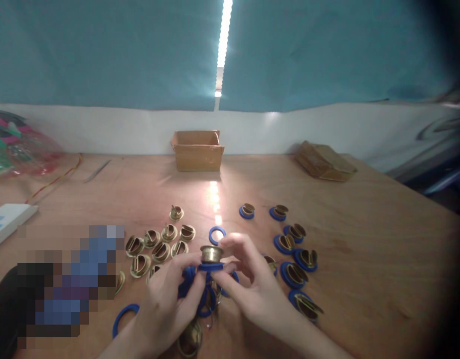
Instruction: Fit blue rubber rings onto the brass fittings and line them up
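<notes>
Your left hand [166, 301] and your right hand [257, 289] meet in front of you, fingers bent in and closed on one small assembly from either side. Between your fingertips is a short, round, brass-coloured metal fitting [212, 254] with a wide rim on top, upright over a flat blue ring [211, 268]. The ring is at the fitting's lower end, held between your thumbs and fingers; you can't see whether it is fully seated.

Just beyond your fingertips, a loose blue ring [211, 240] lies flat on the light brown wooden table [364, 249]. More blue rings [206, 301] are bunched below your hands, partly hidden by them, and another blue ring [121, 317] lies to the left of your left wrist. Nearer you, between your forearms, is a blurred brass-coloured piece [190, 340].

Beyond and to the left of your left hand sits a group of bare brass-coloured fittings [161, 252] with no blue on them. Beyond and to the right of your right hand are similar fittings with blue rings round their bases [294, 274].

Well ahead of both hands stands an open brown cardboard box [198, 157], with a crumpled brown cardboard packet [324, 161] off to its right. Far left of your left hand lies a white power strip [9, 223].
</notes>
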Demonstrator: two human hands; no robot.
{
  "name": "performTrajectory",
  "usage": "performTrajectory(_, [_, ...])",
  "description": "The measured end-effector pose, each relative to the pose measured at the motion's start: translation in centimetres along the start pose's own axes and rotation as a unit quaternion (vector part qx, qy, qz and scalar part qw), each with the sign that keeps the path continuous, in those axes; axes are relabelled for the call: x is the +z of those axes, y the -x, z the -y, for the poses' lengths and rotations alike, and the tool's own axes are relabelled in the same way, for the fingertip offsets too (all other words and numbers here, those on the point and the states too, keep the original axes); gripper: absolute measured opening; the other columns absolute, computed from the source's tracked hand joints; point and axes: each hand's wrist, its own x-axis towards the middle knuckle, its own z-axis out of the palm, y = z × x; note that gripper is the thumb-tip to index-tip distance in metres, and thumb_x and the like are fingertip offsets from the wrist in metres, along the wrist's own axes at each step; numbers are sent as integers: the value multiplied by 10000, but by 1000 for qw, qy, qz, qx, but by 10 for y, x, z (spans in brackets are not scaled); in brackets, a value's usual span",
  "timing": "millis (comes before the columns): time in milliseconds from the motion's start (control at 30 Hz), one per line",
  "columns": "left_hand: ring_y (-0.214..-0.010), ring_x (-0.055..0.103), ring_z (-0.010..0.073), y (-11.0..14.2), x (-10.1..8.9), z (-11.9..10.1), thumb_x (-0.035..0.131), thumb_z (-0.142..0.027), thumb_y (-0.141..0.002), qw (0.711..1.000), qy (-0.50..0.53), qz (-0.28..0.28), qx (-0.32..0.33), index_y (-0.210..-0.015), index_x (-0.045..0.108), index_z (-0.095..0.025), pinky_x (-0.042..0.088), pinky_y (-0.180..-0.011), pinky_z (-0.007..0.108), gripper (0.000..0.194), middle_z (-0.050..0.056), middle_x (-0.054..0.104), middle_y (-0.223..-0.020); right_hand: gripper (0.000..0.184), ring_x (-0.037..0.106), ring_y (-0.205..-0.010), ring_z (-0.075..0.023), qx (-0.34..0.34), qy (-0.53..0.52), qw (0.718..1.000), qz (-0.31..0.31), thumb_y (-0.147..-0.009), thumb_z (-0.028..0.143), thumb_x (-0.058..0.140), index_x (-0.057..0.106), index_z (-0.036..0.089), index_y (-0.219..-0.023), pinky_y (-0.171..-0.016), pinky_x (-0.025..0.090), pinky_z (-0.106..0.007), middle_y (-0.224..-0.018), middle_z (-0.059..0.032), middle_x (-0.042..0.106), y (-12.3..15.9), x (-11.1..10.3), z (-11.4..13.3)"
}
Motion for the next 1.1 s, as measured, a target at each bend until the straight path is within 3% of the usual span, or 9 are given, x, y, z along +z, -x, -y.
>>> performTrajectory(133, [-776,742,160,-1,0,1,572,-81,-878,1000,-10,1,-11,-1075,548,-212,593,-687,221,238,38,738,-916,177,652,-702,-126,124,-91,985,82,-882,328,639,589,203,-997,-637,569,-256,-903,-25,663,-6,-8,2])
performTrajectory(300, [-919,717,186,0,1,5,567,-45,-889,1000,3,13,6,-1069,541,-220,576,-822,280,252,54,729,-1000,293,635,-630,-129,172,-102,979,29,-882,462,637,585,189,-788,-568,527,-234,-719,1,640,-12,-12,-1])
performTrajectory(467, [-974,676,220,-1,3,6,570,-88,-910,997,-3,73,-10,-1046,555,-233,552,-892,379,199,58,707,-1038,300,656,-745,-164,128,-81,988,-43,-898,470,613,587,190,-790,-712,558,-287,-769,-13,648,-14,-11,-2])
performTrajectory(667, [-1129,564,310,-9,5,2,642,-138,-842,988,-43,137,-58,-1069,584,-218,480,-961,542,248,103,624,-1158,153,631,-774,-167,20,43,989,-137,-939,307,572,575,205,-825,-702,542,-273,-793,-12,621,-11,-11,-8])
performTrajectory(767, [-1149,543,307,-11,3,0,638,-189,-863,989,-11,129,-71,-1131,577,-209,463,-978,532,275,112,625,-1177,78,622,-817,-164,-71,145,975,-153,-945,183,539,574,216,-885,-724,525,-277,-858,-20,609,-5,-9,-9])
performTrajectory(933, [-1011,634,247,-11,-1,0,470,-211,-975,985,71,132,-84,-1068,646,-236,521,-902,413,200,71,705,-1084,215,627,-919,-173,-229,263,933,-94,-896,32,558,566,214,-1011,-824,538,-287,-953,-44,605,6,-2,-7])
performTrajectory(1100, [-875,689,202,-14,0,-4,420,-276,-1008,960,173,138,-169,-1059,679,-245,566,-780,297,265,26,741,-1004,228,614,-1006,-180,-244,290,924,-60,-875,31,595,567,196,-1030,-902,524,-279,-1044,-65,590,8,2,-10])
